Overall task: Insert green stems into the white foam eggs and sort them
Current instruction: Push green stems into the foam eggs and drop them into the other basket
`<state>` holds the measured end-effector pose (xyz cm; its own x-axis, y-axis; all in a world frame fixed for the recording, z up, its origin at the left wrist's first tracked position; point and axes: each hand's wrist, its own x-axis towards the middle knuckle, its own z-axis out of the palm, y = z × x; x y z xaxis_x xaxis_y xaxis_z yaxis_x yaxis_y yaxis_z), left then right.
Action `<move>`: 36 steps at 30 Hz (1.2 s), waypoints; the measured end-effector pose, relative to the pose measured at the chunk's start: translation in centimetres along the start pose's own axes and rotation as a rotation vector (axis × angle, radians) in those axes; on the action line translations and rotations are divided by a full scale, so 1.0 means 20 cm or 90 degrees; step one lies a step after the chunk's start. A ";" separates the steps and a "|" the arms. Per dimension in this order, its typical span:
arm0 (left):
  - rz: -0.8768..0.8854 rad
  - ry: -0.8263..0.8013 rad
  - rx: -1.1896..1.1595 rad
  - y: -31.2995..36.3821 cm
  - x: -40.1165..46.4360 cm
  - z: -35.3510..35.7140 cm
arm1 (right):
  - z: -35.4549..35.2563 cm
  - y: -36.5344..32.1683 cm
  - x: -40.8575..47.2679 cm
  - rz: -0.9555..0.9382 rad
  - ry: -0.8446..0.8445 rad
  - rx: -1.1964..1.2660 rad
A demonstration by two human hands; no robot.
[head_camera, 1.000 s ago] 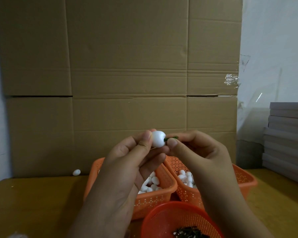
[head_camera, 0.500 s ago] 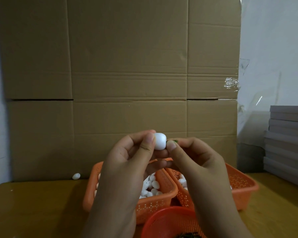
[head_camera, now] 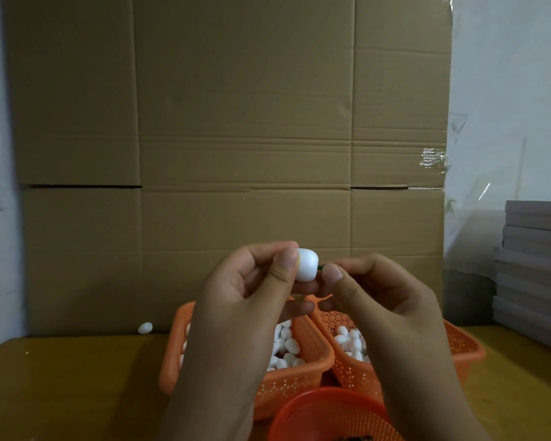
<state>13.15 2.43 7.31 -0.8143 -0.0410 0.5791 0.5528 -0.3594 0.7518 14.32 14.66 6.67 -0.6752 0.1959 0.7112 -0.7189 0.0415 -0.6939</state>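
My left hand pinches a white foam egg between thumb and fingers, raised in front of the cardboard. My right hand pinches a green stem whose tip meets the egg's right side; most of the stem is hidden by my fingers. Below my hands stand two orange baskets: the left basket and the right basket, both holding several white foam eggs.
A round red-orange basket sits at the near edge with dark pieces barely showing. One loose foam egg lies on the wooden table by the cardboard wall. Grey stacked boards stand at the right.
Both hands with the egg and stem stayed raised, shifting slightly lower in view. The stem has been pushed toward the egg, then a short green piece shows again between them.
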 end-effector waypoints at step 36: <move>-0.041 -0.135 0.046 -0.04 0.07 -0.12 | -0.10 0.07 0.07 0.163 -0.106 -0.007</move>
<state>11.19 0.49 6.82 -0.7966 0.1795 0.5772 0.5188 -0.2872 0.8052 12.74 16.89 6.53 -0.8525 0.0387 0.5214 -0.5209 0.0218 -0.8533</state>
